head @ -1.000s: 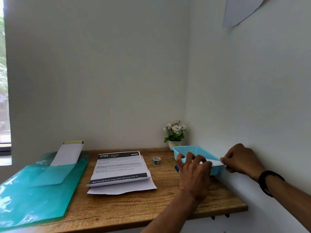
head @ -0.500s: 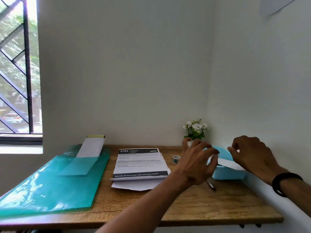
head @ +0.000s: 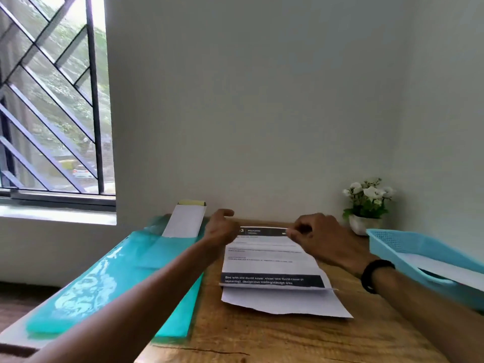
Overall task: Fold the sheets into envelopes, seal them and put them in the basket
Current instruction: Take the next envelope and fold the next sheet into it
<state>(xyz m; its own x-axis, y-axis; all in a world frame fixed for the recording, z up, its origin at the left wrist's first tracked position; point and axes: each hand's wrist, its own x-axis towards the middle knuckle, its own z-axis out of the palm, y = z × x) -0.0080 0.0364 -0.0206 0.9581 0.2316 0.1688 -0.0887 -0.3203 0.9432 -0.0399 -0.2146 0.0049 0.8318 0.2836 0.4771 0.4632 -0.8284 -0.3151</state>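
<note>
Counter (head: 288,339) of wood carries a teal folder (head: 110,284), then the basket (head: 419,247) at right holding white paper. Printed sheets (head: 272,260) lie centred; right hand (head: 318,238) pinches their far edge, left hand (head: 221,229) hovers loosely curled beside.

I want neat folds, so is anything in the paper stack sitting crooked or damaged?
Yes. The bottom sheet sticks out from under the printed stack toward the table's near edge, skewed to the right, and its near edge looks uneven. Nothing else stands out.
</note>
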